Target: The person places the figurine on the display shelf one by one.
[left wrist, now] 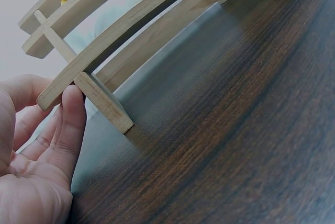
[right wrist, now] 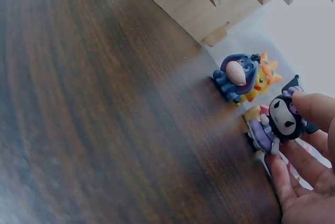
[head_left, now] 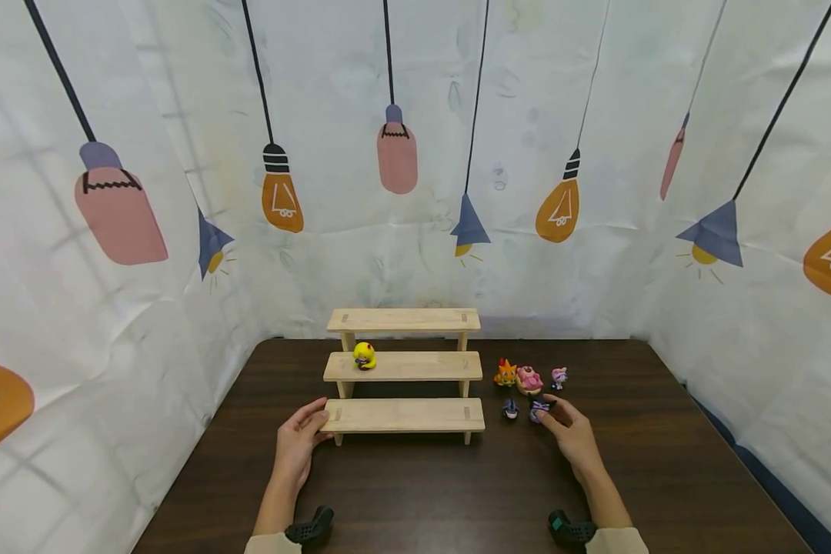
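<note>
A three-tier wooden display stand (head_left: pixel 405 415) stands on the table, with a yellow-haired figurine (head_left: pixel 364 356) at the left of its middle tier. My left hand (head_left: pixel 299 438) grips the left end of the lowest board, one finger under it beside the leg (left wrist: pixel 107 103). Right of the stand, my right hand (head_left: pixel 573 437) holds a black-and-purple figurine (right wrist: pixel 282 116) by its head, thumb on the near side. Close by are a blue donkey figurine (right wrist: pixel 236 76), an orange-and-yellow figurine (head_left: pixel 505 373), a pink figurine (head_left: pixel 528 380) and a small pink-and-purple figurine (head_left: pixel 559 377).
The dark wooden table (head_left: pixel 415 500) runs back to a white curtain (head_left: pixel 415 261) printed with hanging lamps. More curtain hangs along both sides. Dark straps with small devices (head_left: pixel 309 526) sit on both wrists.
</note>
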`<state>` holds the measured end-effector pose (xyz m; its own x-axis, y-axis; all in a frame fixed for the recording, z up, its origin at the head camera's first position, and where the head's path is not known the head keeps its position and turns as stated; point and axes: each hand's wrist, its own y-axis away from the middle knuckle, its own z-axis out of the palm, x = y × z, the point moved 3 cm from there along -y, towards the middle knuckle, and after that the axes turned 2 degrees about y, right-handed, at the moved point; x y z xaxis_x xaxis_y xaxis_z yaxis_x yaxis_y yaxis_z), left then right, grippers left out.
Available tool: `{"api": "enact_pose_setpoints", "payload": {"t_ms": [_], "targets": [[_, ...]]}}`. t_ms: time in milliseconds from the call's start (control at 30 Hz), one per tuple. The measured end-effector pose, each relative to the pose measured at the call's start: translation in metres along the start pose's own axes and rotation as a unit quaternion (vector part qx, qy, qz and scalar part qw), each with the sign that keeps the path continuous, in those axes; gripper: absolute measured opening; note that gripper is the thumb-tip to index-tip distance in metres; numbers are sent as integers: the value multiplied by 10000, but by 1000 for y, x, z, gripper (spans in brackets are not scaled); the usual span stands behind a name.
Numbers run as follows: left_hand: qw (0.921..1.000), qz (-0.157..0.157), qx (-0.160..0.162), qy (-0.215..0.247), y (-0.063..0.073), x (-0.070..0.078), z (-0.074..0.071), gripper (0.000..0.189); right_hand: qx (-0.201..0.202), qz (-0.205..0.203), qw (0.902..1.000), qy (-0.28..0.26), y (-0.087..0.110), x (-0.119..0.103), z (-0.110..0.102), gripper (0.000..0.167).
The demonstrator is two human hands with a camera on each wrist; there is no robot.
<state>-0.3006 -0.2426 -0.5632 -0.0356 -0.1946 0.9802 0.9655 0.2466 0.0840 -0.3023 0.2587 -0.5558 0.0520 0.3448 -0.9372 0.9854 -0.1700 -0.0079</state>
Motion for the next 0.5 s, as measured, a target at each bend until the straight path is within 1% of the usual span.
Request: {"api": "enact_pose_setpoints", "payload": {"t_ms": [267,500], "targets": [[10000,7,11,26,-1,0,0,46,95,-19,9999,85,-3,4,1,47],[10000,17,22,20,-1,-1,0,46,166,-26,9998,-55,-3,4,1,45]]}}
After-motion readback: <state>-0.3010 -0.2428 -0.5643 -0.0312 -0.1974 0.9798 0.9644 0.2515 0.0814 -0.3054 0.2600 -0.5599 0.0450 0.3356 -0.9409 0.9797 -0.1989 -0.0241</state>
